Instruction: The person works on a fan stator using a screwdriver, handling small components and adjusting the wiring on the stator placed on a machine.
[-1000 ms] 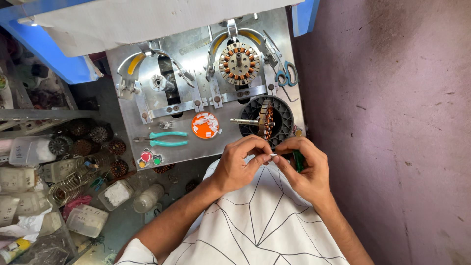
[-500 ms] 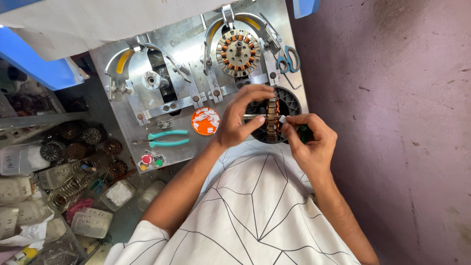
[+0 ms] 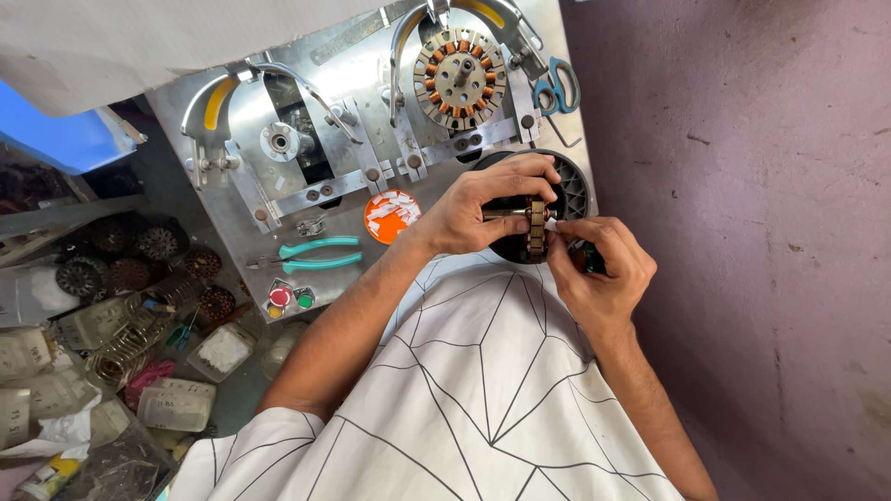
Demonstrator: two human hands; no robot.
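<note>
Two hands grip one copper-wound stator core [image 3: 535,225] edge-on above a round black ribbed housing [image 3: 574,190]: left hand [image 3: 483,209] closed on its steel shaft, right hand [image 3: 599,264] pinching its rim. Teal-handled pliers [image 3: 316,255] lie on the metal counter [image 3: 232,121].

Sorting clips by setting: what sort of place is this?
Likely a small motor-winding workshop: a copper-wound round stator sits clamped on a metal winding jig, teal-handled pliers lie nearby, and more wound stators crowd the side.

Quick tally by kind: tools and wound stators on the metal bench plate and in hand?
Wound stators: 2, one on the fixture, one held edge-on by left hand and right hand
Pliers: 1
Scissors: 1
Total: 4
</note>
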